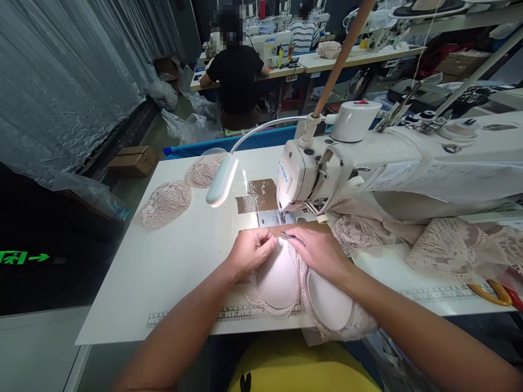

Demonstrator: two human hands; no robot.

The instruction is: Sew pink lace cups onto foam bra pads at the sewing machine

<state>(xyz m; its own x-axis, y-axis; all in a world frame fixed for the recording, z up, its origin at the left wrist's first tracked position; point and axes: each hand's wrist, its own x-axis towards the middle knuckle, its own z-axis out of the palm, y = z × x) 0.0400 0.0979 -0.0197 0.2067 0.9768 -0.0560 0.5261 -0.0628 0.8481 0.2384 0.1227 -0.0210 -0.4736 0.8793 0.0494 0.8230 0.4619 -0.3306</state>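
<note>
Bra of pale pink lace with smooth white moulded cups (278,280): at the front edge of the white tabletop (163,288), just short of the needle area. One cup flat between the hands, the other below the right wrist, its lace passing the table edge. Probably kept this close so the cup's top edge sits in good light and reach.
Left hand (253,250): thumb and forefinger pinching the cup's top edge, remaining fingers curled in. Looks like a steadying grip, keeping the edge taut.
Right hand (322,250): palm down over lace between the cups, fingers pointing inward, closed on a small dark metal tool (289,236). Tool type unclear; tip at the cup's upper edge.
Forearms: both angled in from the lower corners, meeting in front of the machine, wrists low, hands near each other but apart.
Sewing machine, white with blue lettering (300,169): head just beyond the fingers; bra not under the needle, as far as visible.
Lamp, pale slim head on a silver gooseneck (222,181): left of the machine, likely aimed at the needle area.
Cups, beige lace-covered (166,204): two, far left, probably parked out of the way.
</note>
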